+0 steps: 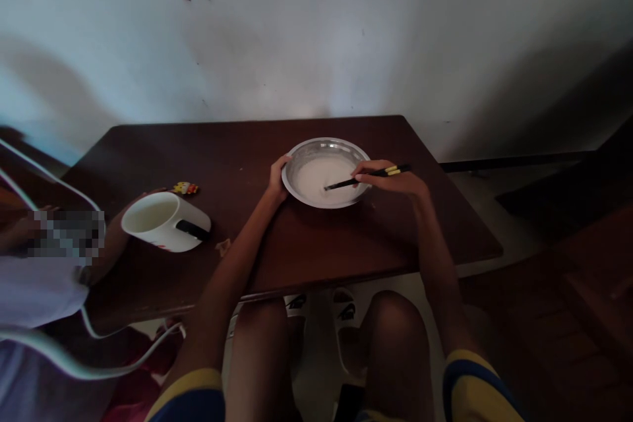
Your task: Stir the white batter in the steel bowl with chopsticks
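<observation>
In dim light, a dark brown table (222, 151) stands beside a pale wall (306, 33).

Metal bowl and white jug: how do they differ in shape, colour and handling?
The metal bowl is silvery and shallow; the white jug is deeper, with a black handle.
The wearer's left hand grips the bowl's rim; neither of the wearer's hands touches the jug.
The bowl holds a pale mixture; the jug's contents are unclear.
Both are open-topped.

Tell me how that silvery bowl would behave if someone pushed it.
The silvery bowl looks shiny and metallic, so it should slide without flexing. Its wide, shallow shape probably resists tipping. The pale mixture inside looks runny, so a sharp shove might slosh it.
</observation>
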Tool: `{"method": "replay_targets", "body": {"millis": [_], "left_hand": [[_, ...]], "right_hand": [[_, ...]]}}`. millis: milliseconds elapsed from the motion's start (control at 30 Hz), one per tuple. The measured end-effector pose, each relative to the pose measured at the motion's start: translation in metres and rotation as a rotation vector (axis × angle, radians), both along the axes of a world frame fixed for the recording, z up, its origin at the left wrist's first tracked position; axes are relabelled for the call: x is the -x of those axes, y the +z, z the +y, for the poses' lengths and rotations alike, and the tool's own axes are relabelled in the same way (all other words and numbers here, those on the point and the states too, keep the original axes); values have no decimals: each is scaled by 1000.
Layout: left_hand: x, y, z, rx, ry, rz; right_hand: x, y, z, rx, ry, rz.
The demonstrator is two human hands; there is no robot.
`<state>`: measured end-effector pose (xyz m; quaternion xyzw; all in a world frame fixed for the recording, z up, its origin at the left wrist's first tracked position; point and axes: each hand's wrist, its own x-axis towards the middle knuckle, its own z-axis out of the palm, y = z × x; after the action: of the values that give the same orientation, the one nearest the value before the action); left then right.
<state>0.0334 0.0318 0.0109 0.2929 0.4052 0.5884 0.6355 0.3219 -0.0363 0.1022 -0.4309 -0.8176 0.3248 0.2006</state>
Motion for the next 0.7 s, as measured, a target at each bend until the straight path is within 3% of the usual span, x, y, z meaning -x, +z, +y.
{"method": "replay_targets", "body": {"millis": [133, 267, 367, 500, 633, 700], "left_hand": [[-3, 5, -2, -3, 0, -25], [-3, 6, -3, 7, 11, -24], [-3, 7, -3, 20, 4, -20], [-3, 11, -5, 27, -6, -24], [-4, 12, -5, 25, -5, -26], [-4, 10, -5, 28, -6, -23]], "right_hand": [[20, -9, 2, -72, -33, -18], [-4, -3, 6, -96, -181, -17], [-13, 4, 3, -22, -76, -8], [8, -1, 1, -6, 73, -25], [1, -8, 6, -134, -132, -49], [-13, -3, 6, -139, -155, -62]]}}
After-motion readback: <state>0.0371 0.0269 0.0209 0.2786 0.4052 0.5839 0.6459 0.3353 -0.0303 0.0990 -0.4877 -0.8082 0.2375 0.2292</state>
